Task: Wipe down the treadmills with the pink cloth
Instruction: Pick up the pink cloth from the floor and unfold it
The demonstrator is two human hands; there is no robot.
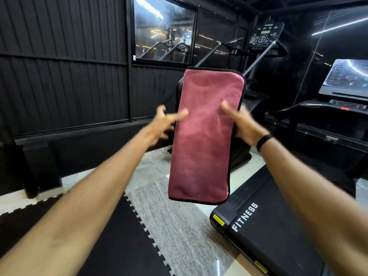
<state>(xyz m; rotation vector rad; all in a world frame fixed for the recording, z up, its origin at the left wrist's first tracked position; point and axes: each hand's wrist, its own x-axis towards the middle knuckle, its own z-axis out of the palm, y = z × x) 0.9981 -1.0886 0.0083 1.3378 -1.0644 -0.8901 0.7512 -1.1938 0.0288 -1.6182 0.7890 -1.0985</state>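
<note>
**Cloth in hand, no wiping begun**

The pink cloth (pixel 205 134), folded into a long rectangle with a dark hem, hangs upright in mid-air between both hands; the right hand (pixel 244 124) grips its right edge, thumb on the front, fingers hidden behind; the left hand (pixel 163 124) is blurred, fingers spread, thumb touching the left edge, no firm hold visible; the cloth touches no machine; one treadmill (pixel 278 226) lies low at right, its rear end near the floor mats (pixel 123 246); another (pixel 338 108) stands beyond; judging by this, all wiping is left to do.
</note>
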